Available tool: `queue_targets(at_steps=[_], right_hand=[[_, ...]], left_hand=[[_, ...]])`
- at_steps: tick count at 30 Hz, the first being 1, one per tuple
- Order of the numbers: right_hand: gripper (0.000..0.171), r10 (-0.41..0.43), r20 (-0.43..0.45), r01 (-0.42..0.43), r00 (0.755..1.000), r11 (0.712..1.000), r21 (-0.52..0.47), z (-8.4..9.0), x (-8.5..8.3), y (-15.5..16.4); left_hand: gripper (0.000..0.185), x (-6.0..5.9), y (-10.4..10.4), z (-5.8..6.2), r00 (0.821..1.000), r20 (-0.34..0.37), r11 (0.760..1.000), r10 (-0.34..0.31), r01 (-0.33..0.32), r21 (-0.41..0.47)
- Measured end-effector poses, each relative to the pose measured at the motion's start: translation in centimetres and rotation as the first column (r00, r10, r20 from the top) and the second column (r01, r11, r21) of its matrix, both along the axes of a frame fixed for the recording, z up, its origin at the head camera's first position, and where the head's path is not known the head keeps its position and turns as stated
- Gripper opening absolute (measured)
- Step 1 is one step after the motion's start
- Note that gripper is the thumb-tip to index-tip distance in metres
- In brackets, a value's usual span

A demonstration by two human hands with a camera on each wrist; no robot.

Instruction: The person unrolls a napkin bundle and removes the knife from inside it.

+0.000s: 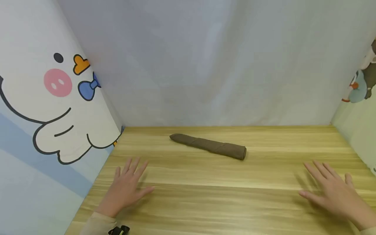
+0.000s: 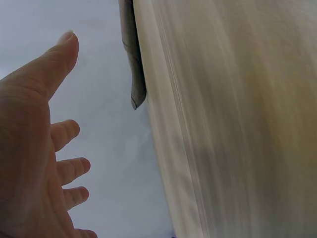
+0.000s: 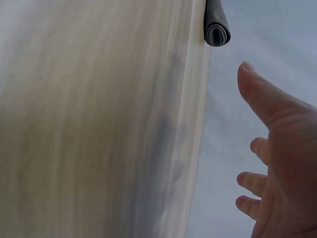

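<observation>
A dark brown rolled-up cloth (image 1: 210, 145) lies slantwise on the wooden table, toward its back edge. One end tapers to a point at the left; the right end is blunt, and the right wrist view shows the spiral layers of the roll (image 3: 217, 27). My left hand (image 1: 124, 187) is spread over the table's left side, fingers apart and holding nothing. On the far right my right hand (image 1: 333, 189) is spread likewise, with nothing in it. Both hands are apart from the cloth, nearer the front. The tapered tip of the cloth (image 2: 136, 91) also shows in the left wrist view.
A pale grey curtain (image 1: 205, 65) hangs behind the table (image 1: 220, 202). At the left stands a white and blue panel (image 1: 26, 189) with a cartoon print, and at the right a pale green one (image 1: 358, 130). A black band (image 1: 118, 230) sits at the left wrist.
</observation>
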State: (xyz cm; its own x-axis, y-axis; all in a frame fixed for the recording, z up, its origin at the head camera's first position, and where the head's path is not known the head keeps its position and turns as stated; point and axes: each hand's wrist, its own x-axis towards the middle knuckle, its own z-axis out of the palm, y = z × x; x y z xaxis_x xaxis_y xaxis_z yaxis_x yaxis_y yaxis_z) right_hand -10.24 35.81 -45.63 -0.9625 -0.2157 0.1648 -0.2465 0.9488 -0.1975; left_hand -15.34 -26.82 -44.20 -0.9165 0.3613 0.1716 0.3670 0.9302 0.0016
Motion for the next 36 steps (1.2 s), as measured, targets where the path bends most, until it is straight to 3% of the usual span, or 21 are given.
queue_targets(at_steps=[12, 22, 36], right_hand=[[0.096, 0.074, 0.017, -0.073, 0.997, 0.996, -0.042, 1.4, -3.8, -2.0], [0.092, 0.141, 0.043, -0.139, 0.989, 0.989, -0.045, 2.2, -7.1, -5.1], [0.089, 0.183, 0.125, -0.176, 0.975, 0.982, -0.065, 2.5, -9.9, -8.8]], left_hand=[[0.095, -2.9, 3.0, -0.1, 0.997, -0.007, 0.997, -0.073, 0.073, 0.006], [0.089, -5.5, 7.4, 0.5, 0.987, 0.002, 0.987, -0.159, 0.159, 0.016], [0.090, -7.6, 13.7, 0.3, 0.972, 0.092, 0.977, -0.214, 0.215, 0.003]])
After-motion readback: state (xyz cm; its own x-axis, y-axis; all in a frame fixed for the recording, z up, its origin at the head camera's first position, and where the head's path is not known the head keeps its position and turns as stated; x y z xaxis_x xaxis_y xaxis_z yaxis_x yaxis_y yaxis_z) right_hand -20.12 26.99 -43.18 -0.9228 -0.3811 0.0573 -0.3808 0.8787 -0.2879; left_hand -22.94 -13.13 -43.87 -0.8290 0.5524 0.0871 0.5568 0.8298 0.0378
